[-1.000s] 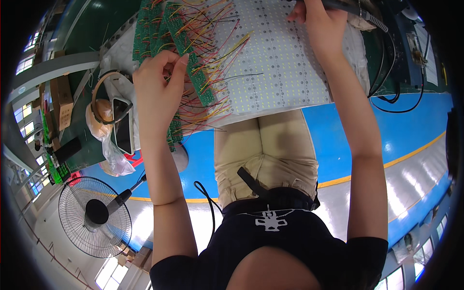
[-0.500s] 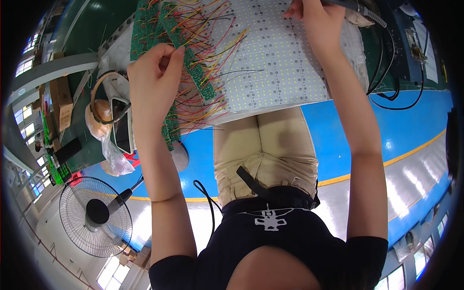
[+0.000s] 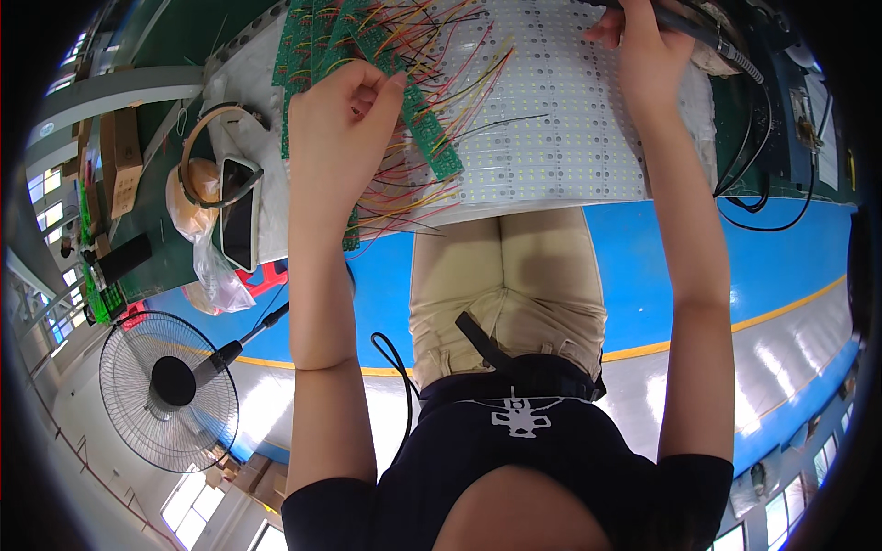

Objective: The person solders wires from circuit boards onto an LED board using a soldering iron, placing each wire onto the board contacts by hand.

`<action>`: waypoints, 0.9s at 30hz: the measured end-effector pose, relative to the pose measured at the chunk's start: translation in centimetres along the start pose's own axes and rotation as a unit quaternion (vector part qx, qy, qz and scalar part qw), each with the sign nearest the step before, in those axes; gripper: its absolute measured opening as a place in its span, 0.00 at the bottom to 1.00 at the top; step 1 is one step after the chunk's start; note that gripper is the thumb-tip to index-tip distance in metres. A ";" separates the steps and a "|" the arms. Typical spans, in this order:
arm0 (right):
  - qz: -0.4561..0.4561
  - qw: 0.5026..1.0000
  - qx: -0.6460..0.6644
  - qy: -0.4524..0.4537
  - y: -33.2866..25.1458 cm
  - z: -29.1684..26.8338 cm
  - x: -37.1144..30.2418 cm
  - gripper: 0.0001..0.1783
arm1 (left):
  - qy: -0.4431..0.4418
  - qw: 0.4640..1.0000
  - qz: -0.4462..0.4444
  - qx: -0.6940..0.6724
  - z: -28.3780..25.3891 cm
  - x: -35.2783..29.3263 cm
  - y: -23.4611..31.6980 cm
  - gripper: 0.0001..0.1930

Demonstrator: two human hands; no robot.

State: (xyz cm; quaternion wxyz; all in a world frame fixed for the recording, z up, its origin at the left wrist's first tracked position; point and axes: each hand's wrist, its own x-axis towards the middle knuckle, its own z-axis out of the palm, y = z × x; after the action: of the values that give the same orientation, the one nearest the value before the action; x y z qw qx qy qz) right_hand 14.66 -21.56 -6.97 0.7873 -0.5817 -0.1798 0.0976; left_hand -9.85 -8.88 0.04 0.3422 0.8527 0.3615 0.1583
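My left hand (image 3: 344, 124) is closed, thumb against curled fingers, over a group of green circuit boards (image 3: 432, 138); what it pinches is hidden. Red, yellow and black wires (image 3: 478, 78) fan out from the boards to the right. Beneath them lies a pale panel (image 3: 551, 151) with rows of small yellowish dots. At the panel's far right, my right hand (image 3: 652, 55) grips the black handle of a corded tool that looks like a soldering iron (image 3: 684, 23). Its tip is out of view.
Left of the panel lie a phone-like white-framed object (image 3: 241, 216), a headband-like hoop (image 3: 188, 165) and a plastic bag (image 3: 216, 280). Black cables (image 3: 758, 138) loop at the right. A fan (image 3: 170, 381) stands at the lower left, beyond the table edge.
My left hand has shifted right, and the boards and wires have moved right with it. My right hand keeps its grip on the tool. The whole view has shifted slightly.
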 end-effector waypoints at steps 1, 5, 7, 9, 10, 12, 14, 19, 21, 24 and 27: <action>0.000 1.000 0.000 -0.002 0.0 -0.1 0.0 0.10 | 0.001 1.000 -0.001 -0.001 -0.2 -0.2 -0.1 0.11; -0.004 1.000 -0.024 -0.010 -0.3 -0.1 -0.1 0.10 | 0.013 0.990 0.059 0.126 -1.1 -1.5 -0.8 0.13; 0.006 1.000 -0.030 -0.004 -0.4 -0.1 -0.1 0.11 | -0.016 0.991 0.051 0.123 -1.0 -2.1 -0.7 0.13; 0.001 1.000 -0.005 -0.025 -0.4 -0.1 0.0 0.11 | -0.009 0.975 0.070 0.210 -0.4 -2.4 -0.3 0.12; 0.001 1.000 -0.005 -0.025 -0.5 -0.1 0.0 0.11 | -0.009 0.975 0.070 0.210 -0.2 -2.4 -0.4 0.12; 0.012 0.999 -0.026 -0.015 -0.7 0.0 -0.1 0.10 | 0.000 0.982 0.077 0.171 0.3 -2.6 -0.9 0.11; 0.020 1.000 -0.017 -0.004 -0.8 0.2 -0.2 0.10 | -0.001 0.985 0.067 0.158 0.4 -2.5 -1.0 0.11; 0.029 0.999 -0.015 0.000 -0.6 0.0 -0.1 0.10 | 0.009 0.996 0.025 0.088 0.4 -2.5 -1.0 0.11; 0.007 1.000 -0.011 -0.024 -0.7 0.0 -0.1 0.10 | 0.002 0.998 0.038 0.052 -0.1 -2.3 -1.0 0.08; 0.013 1.000 0.003 -0.025 -0.7 0.0 -0.1 0.10 | -0.011 0.999 0.043 -0.019 -0.7 -1.7 -1.1 0.09; 0.007 0.999 0.005 -0.034 -0.5 0.0 0.0 0.10 | -0.025 0.998 0.058 -0.021 -1.5 -1.1 -1.5 0.09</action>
State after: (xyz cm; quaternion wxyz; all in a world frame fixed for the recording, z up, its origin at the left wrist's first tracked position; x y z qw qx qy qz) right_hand 14.58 -21.71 -6.47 0.7831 -0.5751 -0.2016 0.1240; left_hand -12.14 -8.23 0.02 0.3598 0.8683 0.2994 0.1638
